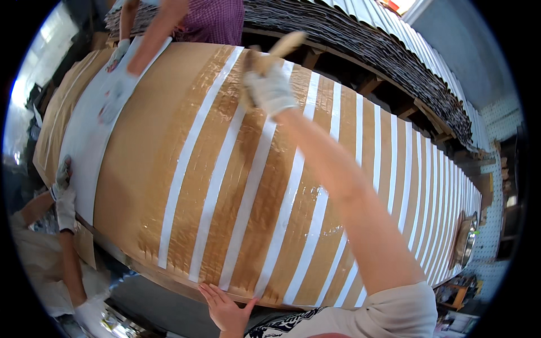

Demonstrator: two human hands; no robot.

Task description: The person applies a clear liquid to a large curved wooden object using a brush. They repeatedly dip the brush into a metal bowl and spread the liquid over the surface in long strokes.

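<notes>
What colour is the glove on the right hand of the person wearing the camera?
The glove on the right hand is white, best seen in the head view.

The view comes from the left one of two wide-seeing cameras worn on a person's head, and it looks down and ahead over a long brown sheet with white stripes [274,180]. It is close enough that the person's short white cloth sleeve [403,304] and bare left hand [227,310] show near at the bottom, yet so wide that it takes in a dark, wavy pile of thin sheets [363,52] across the far side and a shiny round metal bowl [466,239] way off to the right. Straight edges bend like a bow toward the view's round rim.
</notes>
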